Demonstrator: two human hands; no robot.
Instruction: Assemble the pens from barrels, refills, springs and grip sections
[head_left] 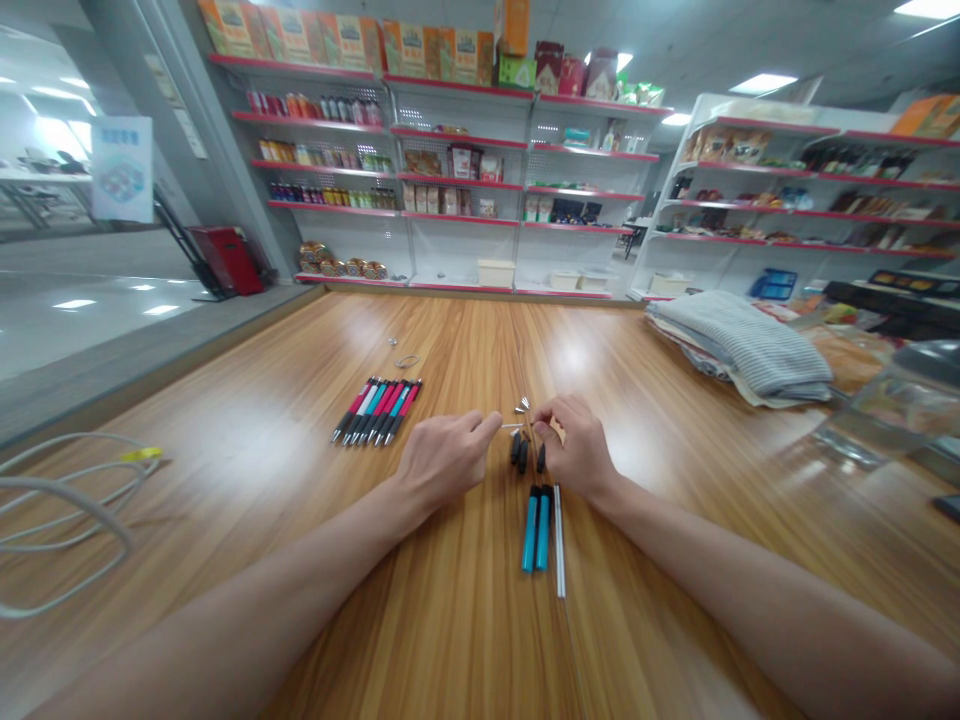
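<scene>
My left hand (451, 452) is closed in a pinch over the middle of the wooden table. A thin pale piece (512, 426) lies at its fingertips; whether they grip it is unclear. My right hand (577, 442) is curled shut just across from it, and its fingers hide whatever they hold. Between and below the hands are small black pen grips (519, 452), two blue pen barrels (535, 530) and white pen refills (559, 540). Small silver pen tips (523, 405) rest just beyond. Several assembled pens (377, 411) in pink, white and blue lie in a row left of my left hand.
A looped thin ring (407, 361) lies behind the pens. White cable (67, 500) coils at the left. Folded striped cloth (742, 340) and a clear container (862, 410) stand at the right. Stocked shelves (457, 180) rise beyond the table's far edge.
</scene>
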